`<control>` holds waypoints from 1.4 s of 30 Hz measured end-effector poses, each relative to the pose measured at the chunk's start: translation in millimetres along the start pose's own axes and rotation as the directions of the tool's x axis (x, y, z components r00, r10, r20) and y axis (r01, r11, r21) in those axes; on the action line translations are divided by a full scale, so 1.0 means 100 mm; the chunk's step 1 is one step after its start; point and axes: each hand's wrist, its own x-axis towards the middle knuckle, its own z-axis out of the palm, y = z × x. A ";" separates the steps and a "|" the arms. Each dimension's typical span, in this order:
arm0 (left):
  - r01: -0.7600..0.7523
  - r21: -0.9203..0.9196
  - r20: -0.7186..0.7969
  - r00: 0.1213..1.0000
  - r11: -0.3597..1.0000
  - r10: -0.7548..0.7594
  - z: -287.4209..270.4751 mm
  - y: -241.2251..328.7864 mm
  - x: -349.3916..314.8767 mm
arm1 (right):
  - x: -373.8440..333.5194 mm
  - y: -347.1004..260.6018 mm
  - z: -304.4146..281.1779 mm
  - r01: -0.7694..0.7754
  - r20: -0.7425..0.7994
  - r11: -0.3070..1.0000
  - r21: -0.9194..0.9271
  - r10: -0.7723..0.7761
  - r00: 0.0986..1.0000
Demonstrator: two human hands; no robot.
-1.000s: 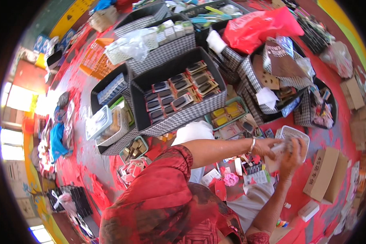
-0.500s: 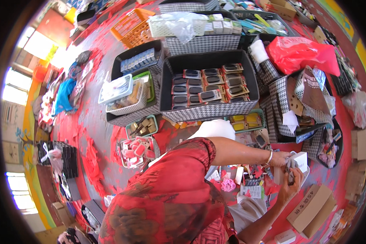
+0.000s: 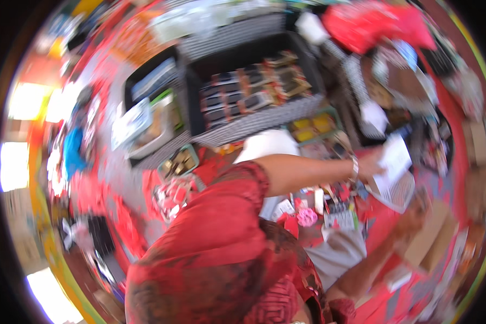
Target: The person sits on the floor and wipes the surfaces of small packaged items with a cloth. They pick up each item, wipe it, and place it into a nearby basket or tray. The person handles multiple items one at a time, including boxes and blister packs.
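Observation:
My left hand [image 3: 370, 165], a light bracelet at its wrist, reaches to the right and is closed on a white box [image 3: 395, 161], blurred by motion. Just below the box is a white mesh basket [image 3: 400, 195]. My right hand [image 3: 414, 209] is apart from the box, lower and further right, beside an open brown cardboard box [image 3: 432, 237]. Its fingers are smeared, so whether it holds anything is unclear. A pink flower-shaped item [image 3: 307, 217] lies among small packages left of my hands.
Ahead stands a large black bin [image 3: 254, 116] with rows of packaged dark items. Left of it are a white basket [image 3: 154, 140] and smaller trays. A teal tray [image 3: 329, 135] holds yellow items. Patterned bins [image 3: 356, 89] and a red plastic bag [image 3: 372, 24] are at the right.
My hands have come apart: the left has moved up with the white box, the right down and to the right. The whole view has tilted and blurred.

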 end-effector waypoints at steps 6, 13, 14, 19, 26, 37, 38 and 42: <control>0.141 -0.343 0.058 0.990 0.929 -0.129 -0.07 0.06 -0.01 | -0.37 -0.58 0.34 0.177 0.399 0.984 0.020 -0.170 0.901; 0.259 -0.427 0.170 0.964 0.867 -0.204 -0.09 0.36 -0.05 | -0.20 -0.42 -0.20 -0.692 0.698 0.669 0.270 0.359 0.620; 0.303 -0.430 0.182 0.952 0.850 -0.247 -0.08 0.39 -0.06 | -0.14 -0.34 -0.25 -0.741 0.574 0.500 0.448 0.474 0.668; 0.533 -0.507 0.423 0.839 0.678 -0.343 0.04 0.39 -0.14 | 0.01 -0.16 -0.12 -0.541 0.195 0.331 0.773 0.688 0.699; 0.453 -0.434 0.409 0.869 0.779 -0.278 0.09 0.30 -0.16 | -0.22 -0.42 0.13 -0.207 -0.026 0.962 0.176 0.215 0.976; 0.292 -0.083 0.513 0.832 0.953 -0.210 -0.08 0.25 -0.18 | -0.28 -0.44 0.36 -0.147 -0.139 0.966 0.215 0.179 0.974; 0.343 -0.104 0.474 0.842 0.934 -0.256 -0.08 0.23 -0.19 | -0.27 -0.45 0.35 -0.203 -0.115 0.918 0.340 0.255 0.960; 0.445 -0.211 0.401 0.851 0.870 -0.338 -0.07 0.29 -0.23 | -0.23 -0.46 0.32 -0.264 -0.020 0.820 0.508 0.317 0.948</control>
